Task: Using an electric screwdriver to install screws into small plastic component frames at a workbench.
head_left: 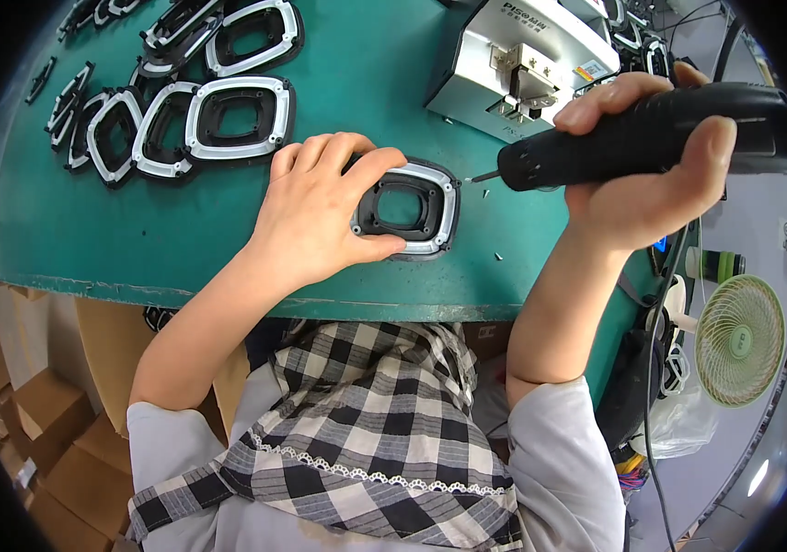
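Note:
A rounded rectangular frame (447, 221), black with a silver-white ring, lies flat on the green table near its front edge. My left hand (320, 207) grips its left side, with the thumb at the lower edge and the fingers over the upper edge. My right hand (651, 198) is wrapped round a black electric screwdriver (596, 147). The screwdriver lies nearly level, its thin bit pointing left, just right of the frame. Something small and pale sits at the bit's tip, probably a screw, though it is too small to be sure.
More black-and-silver frames (237, 118) lie overlapped at the back left. A silver box-shaped screw feeder (522, 69) stands at the back right. Small screws (498, 257) lie loose on the green table (90, 239). A green fan (740, 340) and a hanging cable (648, 414) are at right.

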Demonstrator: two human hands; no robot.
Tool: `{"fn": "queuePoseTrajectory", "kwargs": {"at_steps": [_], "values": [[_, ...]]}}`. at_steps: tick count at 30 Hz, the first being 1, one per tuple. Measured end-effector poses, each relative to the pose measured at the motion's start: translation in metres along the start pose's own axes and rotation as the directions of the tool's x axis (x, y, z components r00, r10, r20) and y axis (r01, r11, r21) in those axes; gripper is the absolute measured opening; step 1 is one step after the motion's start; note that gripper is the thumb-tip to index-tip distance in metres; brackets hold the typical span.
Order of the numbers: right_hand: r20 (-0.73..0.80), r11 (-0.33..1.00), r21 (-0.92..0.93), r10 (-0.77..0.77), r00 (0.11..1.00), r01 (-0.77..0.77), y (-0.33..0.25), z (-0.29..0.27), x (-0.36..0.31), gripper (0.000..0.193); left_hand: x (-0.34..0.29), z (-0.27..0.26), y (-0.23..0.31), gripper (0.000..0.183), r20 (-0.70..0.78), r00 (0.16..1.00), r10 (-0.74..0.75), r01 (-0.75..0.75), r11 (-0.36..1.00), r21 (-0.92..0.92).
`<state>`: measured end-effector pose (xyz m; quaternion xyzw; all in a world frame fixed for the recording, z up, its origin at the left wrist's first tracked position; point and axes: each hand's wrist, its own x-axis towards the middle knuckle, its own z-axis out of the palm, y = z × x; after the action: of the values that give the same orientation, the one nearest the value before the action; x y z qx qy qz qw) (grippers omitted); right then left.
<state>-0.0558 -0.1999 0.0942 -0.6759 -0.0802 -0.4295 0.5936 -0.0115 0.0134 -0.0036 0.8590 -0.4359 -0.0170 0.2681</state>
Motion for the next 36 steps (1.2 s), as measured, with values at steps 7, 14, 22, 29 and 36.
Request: {"fn": "queuePoseTrajectory", "kwargs": {"at_steps": [7,14,22,29,36], "values": [[0.019,0.998,-0.053,-0.025,1.000,0.026,0.009,0.011,-0.017,0.064,0.001,0.004,-0.001,0.061,0.006,1.000,0.004,-0.004,1.000,0.014],[0.062,0.998,-0.043,-0.039,0.997,0.042,0.017,0.018,-0.018,0.061,0.001,0.004,-0.001,0.061,0.007,1.000,-0.001,0.001,1.000,0.001],[0.077,0.995,-0.051,-0.080,0.994,0.084,0.008,0.022,-0.019,0.063,0.000,0.004,-0.001,0.062,0.003,1.000,-0.002,0.002,1.000,-0.008],[0.032,0.973,-0.203,-0.103,0.994,0.107,0.025,0.035,-0.030,0.062,0.000,0.004,-0.001,0.063,0.003,1.000,-0.006,0.006,1.000,-0.016],[0.013,0.978,-0.192,-0.083,0.996,0.084,0.008,0.035,-0.030,0.066,-0.002,0.003,-0.001,0.064,-0.025,1.000,0.008,-0.008,1.000,-0.030]]}}
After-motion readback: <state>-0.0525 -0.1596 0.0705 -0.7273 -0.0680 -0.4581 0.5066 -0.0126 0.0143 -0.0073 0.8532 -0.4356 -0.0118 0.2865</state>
